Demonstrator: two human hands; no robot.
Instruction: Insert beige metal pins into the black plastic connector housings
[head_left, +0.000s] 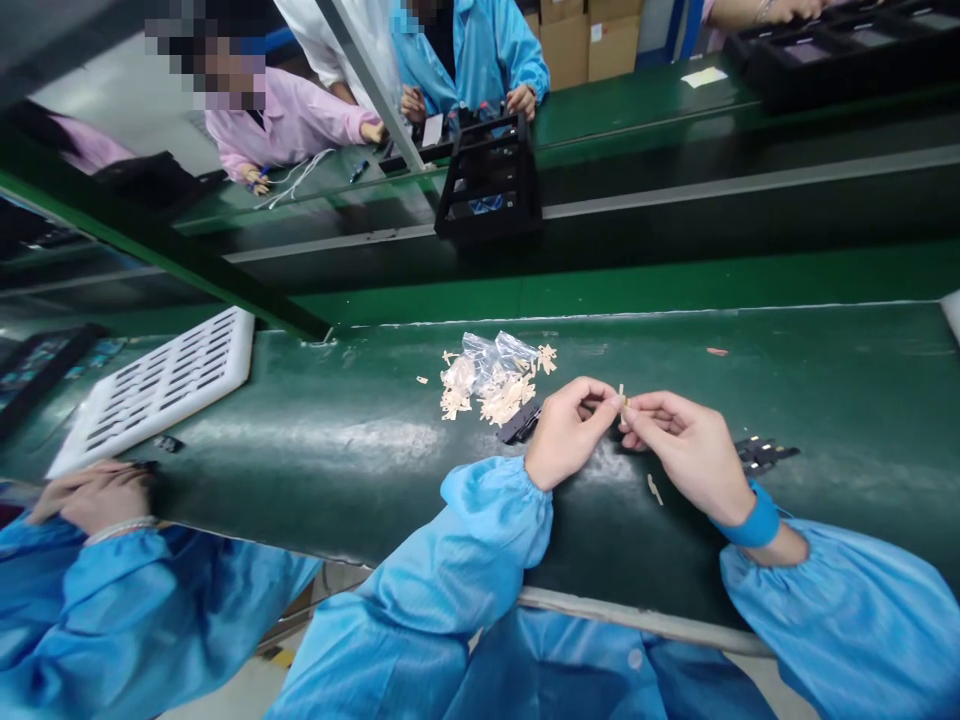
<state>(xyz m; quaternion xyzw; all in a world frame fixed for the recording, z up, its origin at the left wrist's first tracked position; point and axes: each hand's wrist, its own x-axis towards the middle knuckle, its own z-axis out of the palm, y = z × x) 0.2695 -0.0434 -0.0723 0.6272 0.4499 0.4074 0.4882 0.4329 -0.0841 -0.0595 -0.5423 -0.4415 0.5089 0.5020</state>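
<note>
My left hand and my right hand meet over the green bench, fingertips pinched together on a tiny tan strip held between them. A small black part lies just left of my left hand. Beyond it sits a clear plastic bag with a heap of small tan pieces spilled around it. Another black part lies right of my right wrist, and one loose tan piece lies under my hands.
A white slotted tray rests at the left. A neighbour's hands in blue sleeves work at the lower left. A black rack stands on the conveyor behind, where other people in pink and blue coats work. Black trays sit far right.
</note>
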